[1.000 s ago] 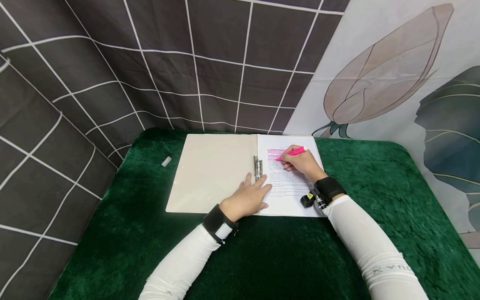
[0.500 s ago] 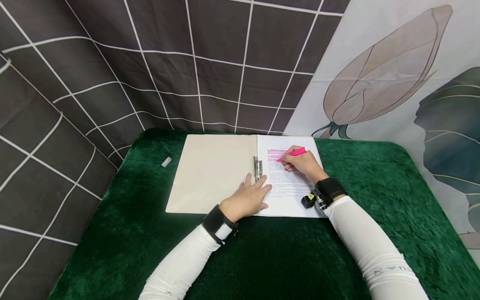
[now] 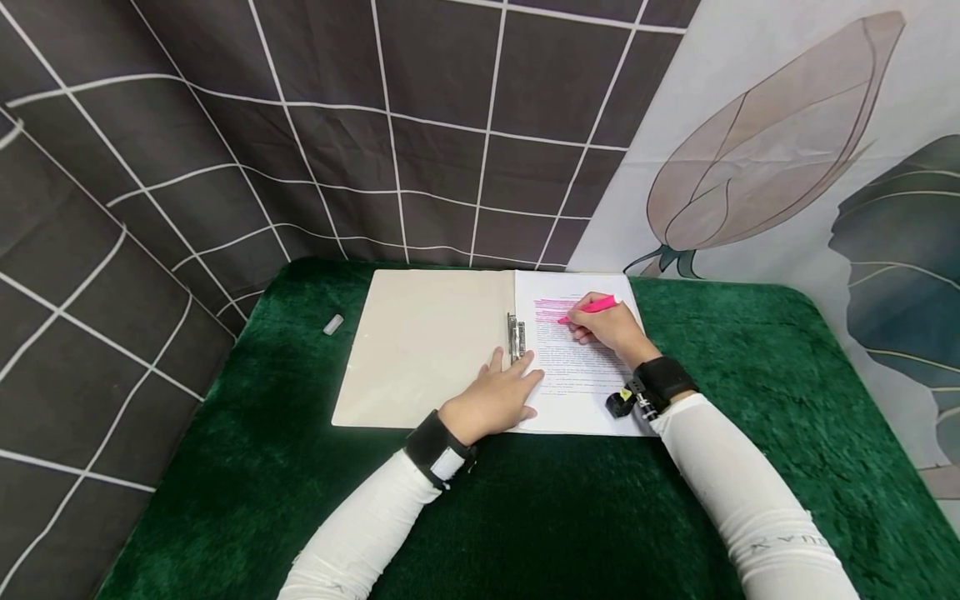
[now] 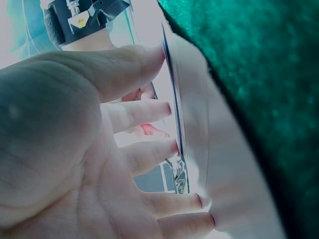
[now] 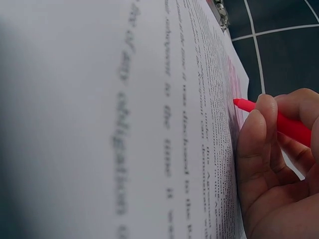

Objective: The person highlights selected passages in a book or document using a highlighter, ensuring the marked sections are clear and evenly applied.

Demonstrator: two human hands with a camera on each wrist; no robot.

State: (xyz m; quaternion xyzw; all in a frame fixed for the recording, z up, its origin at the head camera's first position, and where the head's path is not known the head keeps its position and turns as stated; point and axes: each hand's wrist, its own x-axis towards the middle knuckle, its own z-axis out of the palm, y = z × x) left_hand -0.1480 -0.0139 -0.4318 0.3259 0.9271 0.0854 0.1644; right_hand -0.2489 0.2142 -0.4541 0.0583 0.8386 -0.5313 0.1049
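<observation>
A pink highlighter point(image 3: 600, 305) is pinched in my right hand point(image 3: 617, 328), its tip down at a line of the printed page point(image 3: 573, 371). Pink strokes cover several upper lines of text. In the right wrist view, the thumb and fingers close around the highlighter point(image 5: 294, 128) behind its tip. My left hand point(image 3: 491, 400) rests with spread fingers across the fold of the open cream folder point(image 3: 435, 350), by the metal clip point(image 3: 516, 337). Seen from the left wrist, the fingertips point(image 4: 172, 147) press along the folder's spine and the sheets' edge.
A small light-coloured cap-like piece point(image 3: 333, 324) lies left of the folder on the green cloth point(image 3: 262, 475). Behind the table hangs a dark grid-patterned curtain point(image 3: 442, 150), and a white cloth with leaf prints point(image 3: 750, 167) is on the right.
The right hand has slid slightly to the right with the highlighter, its tip moving along a text line. The left hand and the folder have stayed in place.
</observation>
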